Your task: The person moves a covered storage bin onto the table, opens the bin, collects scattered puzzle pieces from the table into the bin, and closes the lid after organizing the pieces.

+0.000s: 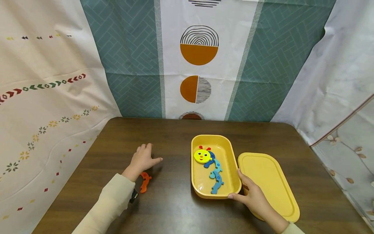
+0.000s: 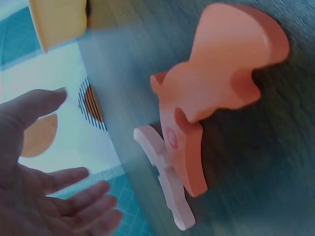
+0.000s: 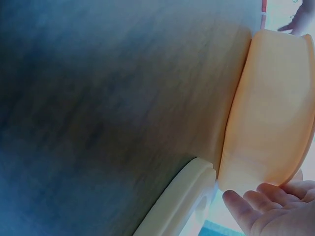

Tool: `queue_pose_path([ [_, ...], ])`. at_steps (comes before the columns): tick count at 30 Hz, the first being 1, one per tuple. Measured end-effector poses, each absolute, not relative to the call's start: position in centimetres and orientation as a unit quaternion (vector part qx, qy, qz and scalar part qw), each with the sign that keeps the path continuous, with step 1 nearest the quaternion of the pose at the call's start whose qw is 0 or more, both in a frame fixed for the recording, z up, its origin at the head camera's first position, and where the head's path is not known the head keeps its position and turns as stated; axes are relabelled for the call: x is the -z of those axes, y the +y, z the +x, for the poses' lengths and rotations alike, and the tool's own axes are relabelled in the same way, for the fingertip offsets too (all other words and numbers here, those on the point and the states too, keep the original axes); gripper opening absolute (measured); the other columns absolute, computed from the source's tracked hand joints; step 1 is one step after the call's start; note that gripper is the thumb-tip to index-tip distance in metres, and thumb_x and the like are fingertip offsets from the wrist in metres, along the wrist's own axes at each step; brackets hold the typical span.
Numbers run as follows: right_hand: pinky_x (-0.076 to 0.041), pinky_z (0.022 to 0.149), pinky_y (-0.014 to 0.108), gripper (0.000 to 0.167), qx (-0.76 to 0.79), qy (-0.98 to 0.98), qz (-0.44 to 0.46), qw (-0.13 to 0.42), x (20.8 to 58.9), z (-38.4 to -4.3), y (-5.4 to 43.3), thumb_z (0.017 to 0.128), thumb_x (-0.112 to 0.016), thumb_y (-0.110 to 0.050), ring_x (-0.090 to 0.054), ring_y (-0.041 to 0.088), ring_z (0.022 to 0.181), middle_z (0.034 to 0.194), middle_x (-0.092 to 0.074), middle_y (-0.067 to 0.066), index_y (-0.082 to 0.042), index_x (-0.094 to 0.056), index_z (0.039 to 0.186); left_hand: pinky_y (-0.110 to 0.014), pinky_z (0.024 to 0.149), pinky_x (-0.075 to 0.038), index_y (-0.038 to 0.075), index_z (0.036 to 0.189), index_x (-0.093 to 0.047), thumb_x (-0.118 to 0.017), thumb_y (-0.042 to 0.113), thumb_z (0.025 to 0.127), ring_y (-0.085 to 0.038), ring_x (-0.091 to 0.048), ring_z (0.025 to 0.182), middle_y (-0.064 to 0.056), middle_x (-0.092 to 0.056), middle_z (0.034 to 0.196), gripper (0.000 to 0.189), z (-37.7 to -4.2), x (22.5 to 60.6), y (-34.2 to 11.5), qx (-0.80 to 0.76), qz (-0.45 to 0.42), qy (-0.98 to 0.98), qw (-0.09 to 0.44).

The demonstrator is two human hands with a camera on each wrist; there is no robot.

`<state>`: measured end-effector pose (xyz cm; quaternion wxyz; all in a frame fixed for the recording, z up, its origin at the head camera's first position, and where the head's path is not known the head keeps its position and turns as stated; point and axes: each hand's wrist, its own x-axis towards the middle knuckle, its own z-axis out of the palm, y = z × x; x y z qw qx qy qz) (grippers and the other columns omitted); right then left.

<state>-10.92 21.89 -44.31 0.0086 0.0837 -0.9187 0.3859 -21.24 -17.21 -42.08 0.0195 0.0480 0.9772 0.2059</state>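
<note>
On the brown tabletop before you: one yellow tray, holding a smiling yellow head piece and three blue pieces; one yellow lid, just right of it; your left hand, grip wide, above the tabletop; one orange curved piece, near its wrist; your right hand, grip holding the tray's near right corner

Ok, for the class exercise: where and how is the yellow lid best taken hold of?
Probably pinch the yellow lid at its long right edge, coming from the right. It lies flat, so its rim offers the grip, while the yellow box and right hand crowd its left side.
</note>
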Motion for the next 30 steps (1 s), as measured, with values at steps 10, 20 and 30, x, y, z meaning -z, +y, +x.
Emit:
queue_pose_path([
  [10,-0.048,0.091,0.045,0.092,-0.384,-0.919,0.083,0.011,44.3,-10.9,22.0,0.071,-0.081,-0.03,-0.044,0.042,0.128,0.142,-0.04,0.029,0.007,-0.035,0.142,-0.061,0.092,-0.04,-0.015,0.135,-0.034,-0.065,0.048,0.083,-0.053,-0.04,0.116,-0.039,-0.039,0.129,0.087,-21.2,42.1,-18.9,-0.2,-0.018,0.973,0.118],
  [20,-0.047,0.093,0.045,0.091,-0.389,-0.918,0.078,0.006,44.3,-10.8,21.8,0.072,-0.081,-0.029,-0.043,0.041,0.128,0.143,-0.039,0.027,0.006,-0.035,0.142,-0.057,0.087,-0.043,-0.017,0.137,-0.031,-0.066,0.045,0.083,-0.052,-0.04,0.114,-0.041,-0.037,0.13,0.09,-20.9,42.8,-19.0,-0.2,-0.038,0.971,0.127],
  [30,-0.047,0.093,0.045,0.091,-0.396,-0.915,0.073,-0.001,44.2,-10.9,21.9,0.072,-0.081,-0.029,-0.042,0.041,0.129,0.145,-0.038,0.027,0.006,-0.034,0.143,-0.055,0.083,-0.045,-0.015,0.13,-0.04,-0.079,0.034,0.075,-0.048,-0.042,0.107,-0.037,-0.041,0.121,0.083,-20.9,43.3,-19.1,-0.188,-0.032,0.974,0.121],
])
